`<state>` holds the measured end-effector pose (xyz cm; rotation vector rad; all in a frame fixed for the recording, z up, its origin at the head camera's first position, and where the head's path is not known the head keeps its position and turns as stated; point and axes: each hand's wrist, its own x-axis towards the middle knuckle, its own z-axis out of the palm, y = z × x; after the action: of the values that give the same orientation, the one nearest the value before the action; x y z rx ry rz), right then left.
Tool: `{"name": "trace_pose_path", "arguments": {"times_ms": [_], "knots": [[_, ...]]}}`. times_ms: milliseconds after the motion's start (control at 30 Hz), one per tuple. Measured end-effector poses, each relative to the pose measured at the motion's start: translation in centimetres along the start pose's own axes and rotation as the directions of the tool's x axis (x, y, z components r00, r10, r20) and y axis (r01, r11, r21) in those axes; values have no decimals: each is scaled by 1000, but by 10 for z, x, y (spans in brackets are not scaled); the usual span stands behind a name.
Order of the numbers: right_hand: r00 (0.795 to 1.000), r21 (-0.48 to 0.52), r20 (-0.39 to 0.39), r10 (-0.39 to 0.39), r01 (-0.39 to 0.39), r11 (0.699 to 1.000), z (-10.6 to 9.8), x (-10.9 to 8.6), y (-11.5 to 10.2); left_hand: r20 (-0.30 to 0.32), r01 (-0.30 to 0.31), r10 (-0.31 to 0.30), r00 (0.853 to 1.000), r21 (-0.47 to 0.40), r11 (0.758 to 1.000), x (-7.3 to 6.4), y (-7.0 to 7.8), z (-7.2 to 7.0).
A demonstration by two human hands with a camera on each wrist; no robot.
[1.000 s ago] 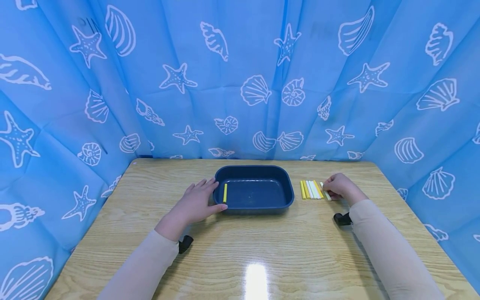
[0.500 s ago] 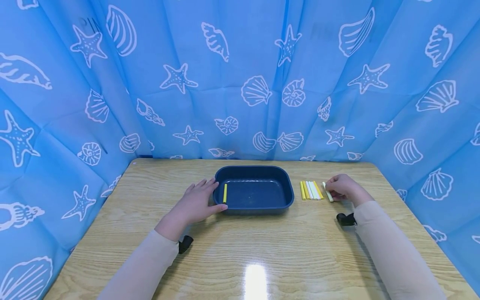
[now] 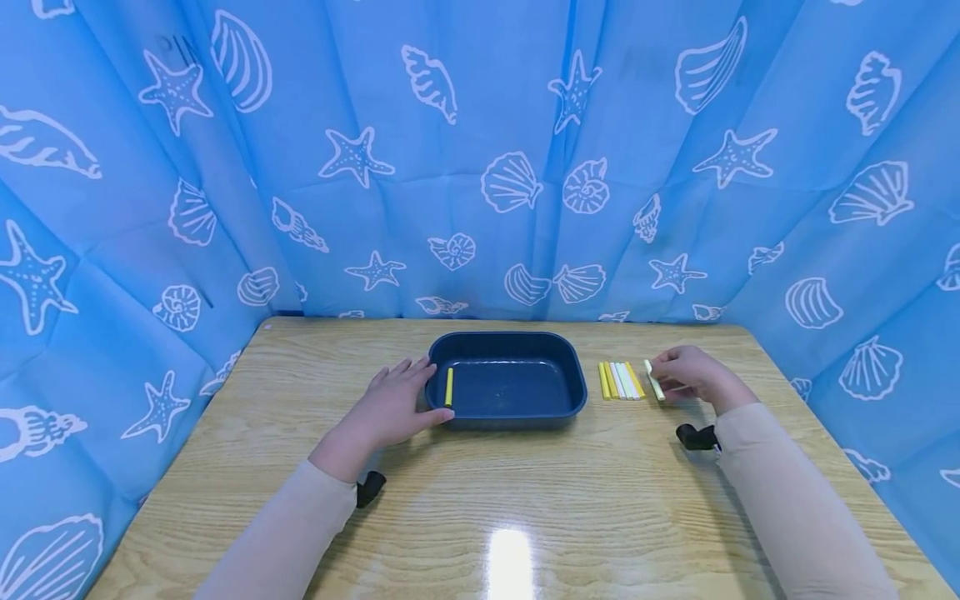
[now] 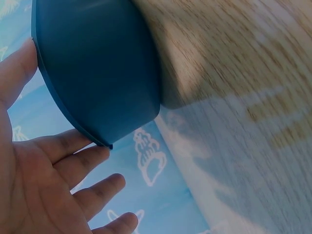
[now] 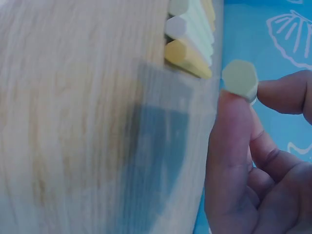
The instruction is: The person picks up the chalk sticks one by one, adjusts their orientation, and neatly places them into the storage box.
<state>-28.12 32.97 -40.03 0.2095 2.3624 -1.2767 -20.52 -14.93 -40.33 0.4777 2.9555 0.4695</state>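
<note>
A pale yellow stick of chalk (image 3: 655, 381) is pinched between thumb and fingers of my right hand (image 3: 697, 377). In the right wrist view the six-sided end of this chalk (image 5: 239, 77) faces the camera, apart from the row. Spread along the left end of a dark blue tray (image 3: 510, 422), my left hand (image 3: 393, 408) touches the rim with fairly straight fingers. The left wrist view has the thumb and two fingertips against the tray's edge (image 4: 97, 73). One yellow chalk stick (image 3: 449, 387) lies inside the tray at its left end.
Several yellow and white chalk sticks (image 3: 620, 381) lie side by side on the wooden table (image 3: 450, 508), between the tray and my right hand. A blue curtain (image 3: 465, 200) with shell prints hangs behind the table's far edge.
My right hand has drawn the pale chalk stick slightly to the right, away from the row, and appears to have lifted it a little. The left hand and tray have stayed put.
</note>
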Motion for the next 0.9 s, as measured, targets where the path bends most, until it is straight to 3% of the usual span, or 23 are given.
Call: {"name": "trace_pose_path", "arguments": {"times_ms": [167,367,700,900], "knots": [[999,27,17,-29,29,999,-1,-4,-5,1,-1,1,1000,-2,1000,-1,0,0],[995,147,56,-84,75,986,-1,-8,-14,-4,-5,5,1000,10,1000,0,0,1],[990,298,95,-103,71,952,3,-14,-31,-14,-14,14,1000,0,1000,0,-1,1],[985,308,113,-127,87,947,6,-18,-45,-16,-15,15,1000,2,1000,0,-1,1]]}}
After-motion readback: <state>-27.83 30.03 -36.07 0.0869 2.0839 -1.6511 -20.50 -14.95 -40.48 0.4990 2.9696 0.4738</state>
